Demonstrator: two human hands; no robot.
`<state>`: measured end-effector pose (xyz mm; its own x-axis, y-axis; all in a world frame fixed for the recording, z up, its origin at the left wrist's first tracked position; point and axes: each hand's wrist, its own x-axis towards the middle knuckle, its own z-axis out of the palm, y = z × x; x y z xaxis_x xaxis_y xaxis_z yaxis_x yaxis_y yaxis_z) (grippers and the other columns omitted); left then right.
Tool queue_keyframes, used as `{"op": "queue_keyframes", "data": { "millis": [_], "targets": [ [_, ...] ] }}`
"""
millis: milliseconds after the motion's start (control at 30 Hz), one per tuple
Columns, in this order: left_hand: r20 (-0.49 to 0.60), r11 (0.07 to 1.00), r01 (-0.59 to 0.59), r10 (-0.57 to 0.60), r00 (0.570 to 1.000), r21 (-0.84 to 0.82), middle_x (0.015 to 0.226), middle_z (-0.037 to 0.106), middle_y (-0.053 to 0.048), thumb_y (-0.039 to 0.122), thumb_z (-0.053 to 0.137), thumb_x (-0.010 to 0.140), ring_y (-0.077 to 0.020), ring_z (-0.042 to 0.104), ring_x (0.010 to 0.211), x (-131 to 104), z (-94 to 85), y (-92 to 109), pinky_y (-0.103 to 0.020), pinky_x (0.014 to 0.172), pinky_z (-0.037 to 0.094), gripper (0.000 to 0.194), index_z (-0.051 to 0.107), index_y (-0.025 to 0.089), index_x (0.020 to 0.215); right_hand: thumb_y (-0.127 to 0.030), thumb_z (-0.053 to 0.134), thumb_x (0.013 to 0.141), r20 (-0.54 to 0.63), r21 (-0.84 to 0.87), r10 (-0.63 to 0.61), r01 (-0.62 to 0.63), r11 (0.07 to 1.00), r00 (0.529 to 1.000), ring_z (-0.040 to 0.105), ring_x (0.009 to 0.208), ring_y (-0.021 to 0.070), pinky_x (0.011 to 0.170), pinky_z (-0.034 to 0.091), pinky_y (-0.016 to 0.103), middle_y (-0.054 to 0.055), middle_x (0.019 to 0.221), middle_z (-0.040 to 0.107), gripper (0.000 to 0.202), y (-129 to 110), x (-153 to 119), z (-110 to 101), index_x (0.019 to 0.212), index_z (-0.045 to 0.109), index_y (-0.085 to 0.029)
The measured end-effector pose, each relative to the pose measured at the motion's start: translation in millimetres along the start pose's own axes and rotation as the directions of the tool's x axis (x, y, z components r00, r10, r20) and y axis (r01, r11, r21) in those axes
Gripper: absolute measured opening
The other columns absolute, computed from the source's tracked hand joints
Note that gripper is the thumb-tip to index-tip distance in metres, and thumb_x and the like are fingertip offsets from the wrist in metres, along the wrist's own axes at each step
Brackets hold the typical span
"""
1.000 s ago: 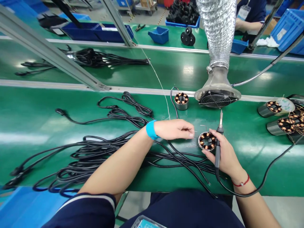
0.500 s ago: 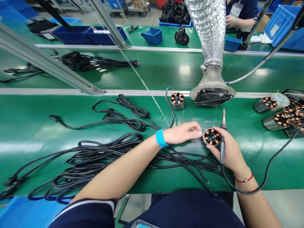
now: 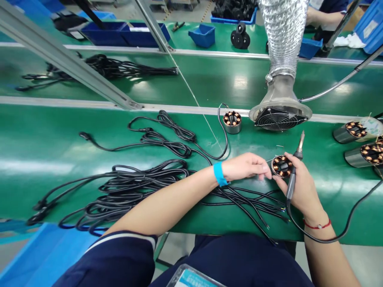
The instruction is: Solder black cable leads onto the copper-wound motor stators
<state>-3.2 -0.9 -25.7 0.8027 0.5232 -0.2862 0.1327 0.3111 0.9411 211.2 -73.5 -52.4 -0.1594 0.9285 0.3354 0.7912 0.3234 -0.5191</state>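
Note:
My right hand [image 3: 303,187] grips a motor stator [image 3: 281,167], a round metal ring with copper windings inside, between thumb and fingers. A soldering iron [image 3: 292,181] also rests in that hand, its tip pointing up and away from me. My left hand [image 3: 251,166], with a blue wristband, is closed in a pinch at the stator's left rim. What its fingertips hold is too small to make out; a thin wire shows just above them. Below both hands lie the stripped ends of several black power cords [image 3: 245,199].
Coiled cords [image 3: 143,191] cover the bench on the left. Another stator [image 3: 232,121] with a cord beside it stands behind my hands, next to a fume extractor hood [image 3: 279,115]. More stators [image 3: 350,131] stand at right. A co-worker's arm [image 3: 326,18] shows across the bench.
My view has shifted, so most things sit further right or left of where they were in it. My left fingers have curled more closely together at the stator's rim; the right hand keeps its hold.

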Motion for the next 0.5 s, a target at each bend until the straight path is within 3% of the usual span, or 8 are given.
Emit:
{"op": "queue_keyframes", "data": {
  "millis": [100, 200, 233, 300, 367, 400, 433, 500],
  "targets": [
    [0.035, 0.995, 0.016, -0.012, 0.999, -0.094, 0.064, 0.057, 0.002, 0.035, 0.050, 0.094, -0.0037, 0.027, 0.045, 2, 6.4, 2, -0.021, 0.046, 0.019, 0.030, 0.065, 0.010, 0.085, -0.051, 0.061, 0.087, 0.060, 0.044, -0.012, 0.009, 0.999, 0.998, 0.065, 0.113, 0.0298, 0.093, 0.056, 0.048, 0.015, 0.127, 0.063, 0.059, -5, 0, 0, 0.137, 0.045, -0.023],
    [0.073, 0.974, -0.054, 0.039, 0.997, 0.220, 0.069, 0.059, 0.001, 0.031, 0.054, 0.093, -0.0066, 0.043, 0.054, -7, 11.9, 10, -0.021, 0.053, 0.033, 0.021, 0.065, 0.013, 0.090, -0.048, 0.066, 0.085, 0.030, 0.095, 0.020, -0.023, 0.995, 0.999, 0.062, 0.119, 0.0316, 0.098, 0.054, 0.052, 0.016, 0.136, 0.058, 0.065, 1, -2, -3, 0.140, 0.042, -0.023],
    [0.120, 0.912, -0.079, 0.033, 0.992, 0.403, 0.074, 0.061, 0.000, 0.029, 0.059, 0.090, -0.0088, 0.050, 0.061, -12, 15.0, 12, -0.022, 0.058, 0.037, 0.016, 0.065, 0.014, 0.093, -0.045, 0.069, 0.084, 0.007, 0.126, 0.023, -0.024, 0.992, 1.000, 0.060, 0.123, 0.0322, 0.101, 0.052, 0.053, 0.017, 0.140, 0.055, 0.069, 4, -3, -5, 0.142, 0.039, -0.023],
    [0.206, 0.664, -0.117, -0.056, 0.977, 0.738, 0.087, 0.067, -0.004, 0.025, 0.068, 0.084, -0.0148, 0.059, 0.072, -21, 24.5, 12, -0.025, 0.060, 0.040, 0.015, 0.066, 0.016, 0.096, -0.039, 0.072, 0.082, -0.044, 0.215, 0.018, -0.008, 0.977, 0.999, 0.055, 0.129, 0.0323, 0.107, 0.047, 0.057, 0.017, 0.144, 0.051, 0.073, 13, -5, -9, 0.143, 0.036, -0.024],
    [0.228, 0.393, -0.146, -0.170, 0.959, 0.908, 0.100, 0.068, -0.008, 0.022, 0.068, 0.082, -0.0193, 0.064, 0.075, -28, 36.6, 8, -0.028, 0.056, 0.041, 0.016, 0.067, 0.017, 0.097, -0.034, 0.074, 0.080, -0.107, 0.298, 0.013, 0.020, 0.954, 0.994, 0.055, 0.130, 0.0317, 0.109, 0.043, 0.060, 0.016, 0.143, 0.053, 0.073, 21, -7, -11, 0.141, 0.036, -0.024],
    [0.219, 0.306, -0.151, -0.199, 0.955, 0.940, 0.105, 0.068, -0.010, 0.020, 0.066, 0.083, -0.0202, 0.065, 0.074, -30, 42.0, 6, -0.030, 0.055, 0.041, 0.015, 0.068, 0.017, 0.098, -0.033, 0.075, 0.079, -0.148, 0.325, 0.016, 0.034, 0.945, 0.989, 0.056, 0.129, 0.0318, 0.109, 0.042, 0.061, 0.015, 0.141, 0.055, 0.071, 24, -7, -12, 0.139, 0.038, -0.024],
    [0.211, 0.261, -0.154, -0.208, 0.955, 0.953, 0.107, 0.068, -0.011, 0.018, 0.063, 0.084, -0.0207, 0.066, 0.074, -31, 46.1, 5, -0.031, 0.054, 0.041, 0.015, 0.067, 0.017, 0.098, -0.032, 0.076, 0.078, -0.198, 0.339, 0.020, 0.049, 0.940, 0.980, 0.058, 0.125, 0.0319, 0.108, 0.042, 0.062, 0.014, 0.137, 0.058, 0.068, 26, -8, -12, 0.136, 0.041, -0.024],
    [0.214, 0.273, -0.163, -0.169, 0.962, 0.948, 0.109, 0.068, -0.010, 0.017, 0.059, 0.086, -0.0211, 0.067, 0.079, -31, 48.5, 6, -0.031, 0.055, 0.042, 0.014, 0.067, 0.017, 0.097, -0.030, 0.076, 0.077, -0.284, 0.352, 0.049, 0.056, 0.934, 0.958, 0.063, 0.118, 0.0318, 0.107, 0.042, 0.064, 0.013, 0.128, 0.064, 0.061, 27, -10, -13, 0.130, 0.047, -0.024]
  ]
}}
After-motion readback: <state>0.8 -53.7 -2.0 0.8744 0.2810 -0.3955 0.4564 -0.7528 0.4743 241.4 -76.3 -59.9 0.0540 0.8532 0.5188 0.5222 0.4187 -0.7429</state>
